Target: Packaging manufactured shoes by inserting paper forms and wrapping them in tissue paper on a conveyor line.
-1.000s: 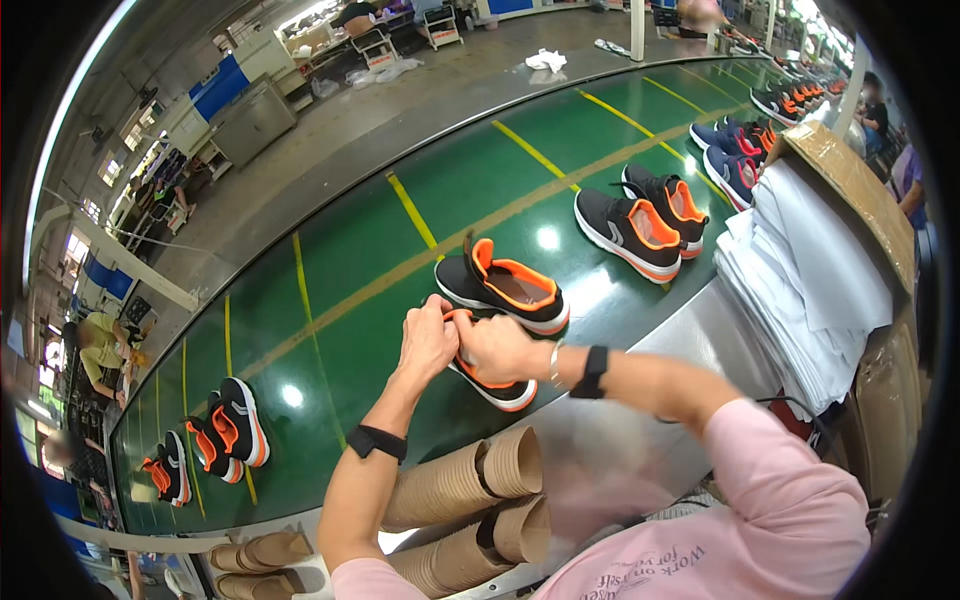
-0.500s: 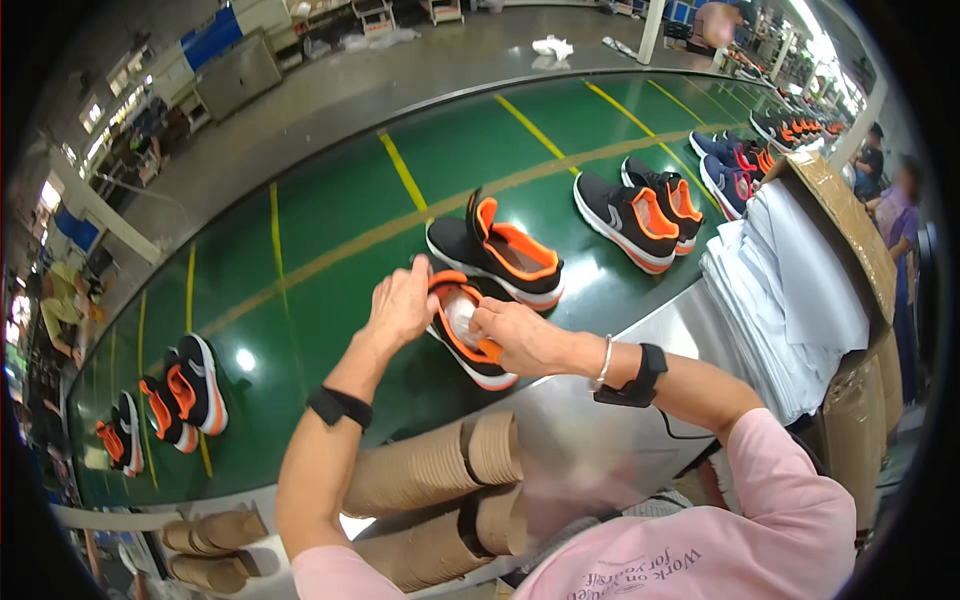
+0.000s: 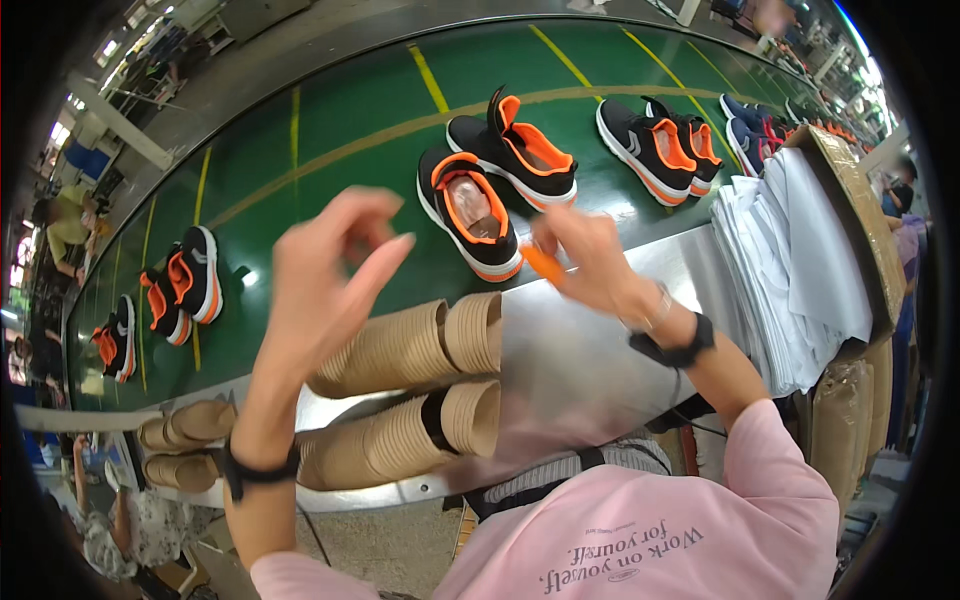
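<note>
A black sneaker (image 3: 448, 217) with orange lining and a white sole lies on the green conveyor belt (image 3: 330, 170) in front of me, some clear or whitish filling inside it. Its mate (image 3: 510, 165) rests just behind to the right, tongue standing up. My left hand (image 3: 335, 265) is lifted to the left of the near sneaker, thumb and fingers apart, holding nothing. To the sneaker's right my right hand (image 3: 595, 255) hovers near the heel, thumb and fingers parted and slightly blurred. An orange piece (image 3: 543, 266) covers its thumb, like a finger cover. Neither hand touches the sneakers.
Further pairs of sneakers stand on the belt, one pair (image 3: 650, 150) to the right and others (image 3: 190, 285) to the left. Ribbed brown cardboard sleeves (image 3: 375, 350) lie on the metal ledge (image 3: 590, 340) before me. White paper sheets (image 3: 790, 280) are stacked beside a cardboard box (image 3: 860, 230).
Both hands have come off the near sneaker and moved apart. The left hand has opened and drawn back. The view has shifted, so the belt sits higher.
</note>
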Demonstrator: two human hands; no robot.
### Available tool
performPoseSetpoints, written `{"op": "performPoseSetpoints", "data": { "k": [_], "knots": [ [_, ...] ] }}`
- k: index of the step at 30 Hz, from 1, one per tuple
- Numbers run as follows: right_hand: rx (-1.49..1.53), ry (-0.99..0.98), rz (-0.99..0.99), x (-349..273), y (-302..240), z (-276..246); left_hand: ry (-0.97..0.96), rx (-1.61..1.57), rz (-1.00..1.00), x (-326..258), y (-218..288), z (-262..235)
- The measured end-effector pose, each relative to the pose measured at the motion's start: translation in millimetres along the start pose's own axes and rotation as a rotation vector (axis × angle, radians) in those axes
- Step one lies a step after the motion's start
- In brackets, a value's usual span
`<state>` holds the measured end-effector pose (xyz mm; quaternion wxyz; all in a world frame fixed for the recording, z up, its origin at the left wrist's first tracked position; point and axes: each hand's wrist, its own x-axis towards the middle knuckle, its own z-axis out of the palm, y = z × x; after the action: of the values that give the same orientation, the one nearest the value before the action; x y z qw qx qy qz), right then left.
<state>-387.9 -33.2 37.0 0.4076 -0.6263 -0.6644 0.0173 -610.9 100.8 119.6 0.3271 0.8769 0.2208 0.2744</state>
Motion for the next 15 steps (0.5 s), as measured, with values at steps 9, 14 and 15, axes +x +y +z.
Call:
{"op": "performPoseSetpoints", "data": {
  "k": [9, 14, 15],
  "knots": [
    [0.069, -0.502, -0.176, -127.5, -106.5, 65.7, -0.123, 0.714, -0.006, -188.4, 35.5, 12.3],
    [0.164, -0.444, -0.185, -141.0, -99.8, 60.9, -0.175, 0.568, 0.11, -191.0, 22.1, 7.1],
    [0.148, -0.466, -0.17, -144.7, -102.2, 60.5, -0.167, 0.574, 0.117, -192.0, 22.0, 7.9]
  ]
}}
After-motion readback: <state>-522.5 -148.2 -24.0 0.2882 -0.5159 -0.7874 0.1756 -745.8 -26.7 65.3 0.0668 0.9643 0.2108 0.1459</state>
